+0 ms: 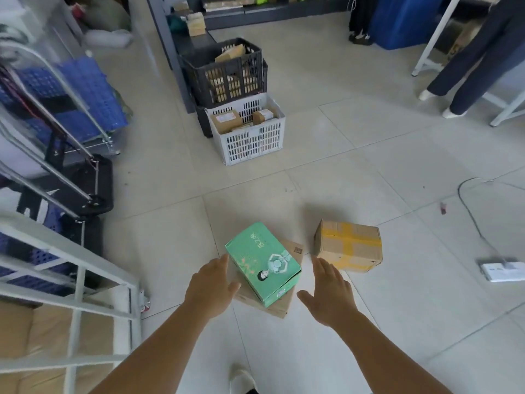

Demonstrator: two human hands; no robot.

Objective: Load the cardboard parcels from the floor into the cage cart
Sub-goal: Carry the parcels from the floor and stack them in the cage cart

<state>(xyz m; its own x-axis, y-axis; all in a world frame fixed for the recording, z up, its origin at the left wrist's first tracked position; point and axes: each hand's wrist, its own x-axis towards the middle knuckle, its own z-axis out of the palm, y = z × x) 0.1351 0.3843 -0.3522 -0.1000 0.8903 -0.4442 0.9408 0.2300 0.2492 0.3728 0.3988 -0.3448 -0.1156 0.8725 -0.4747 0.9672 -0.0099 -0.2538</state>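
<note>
Two bare hands are extended forward and down over the tiled floor (355, 155). The left hand (211, 282) is held with fingers straight and thumb spread, its grip released and nothing held; its fingertips lie just beside the left edge of the green box (261, 257), and contact cannot be confirmed. The right hand (329, 291) is likewise held flat with fingers straight, grip released, just to the right of the same box and apart from it.

The green box is printed with a figure and a pattern and lies tilted on top of a flat brown parcel (279, 304), which rests on the floor. A second cardboard parcel (348, 245), bound with yellow tape, is seen on the floor just beside the stack, to its right, near the right hand's fingertips.

The cage cart (76, 277), a pale metal frame, is seen at the lower left; brown cardboard (37, 331) is visible behind its bars.

Farther back, a white crate (250, 137) holding small parcels stands on the floor, with a black crate (227, 72) of further parcels behind it. A folded hand trolley (85, 183) and blue crates (85, 89) are noted at the left. A power strip (501, 270) with its cable lies on the floor at the right. The legs of another person (471, 61) are seen at the upper right. A white shoe tip (241, 378) is visible at the bottom edge.
</note>
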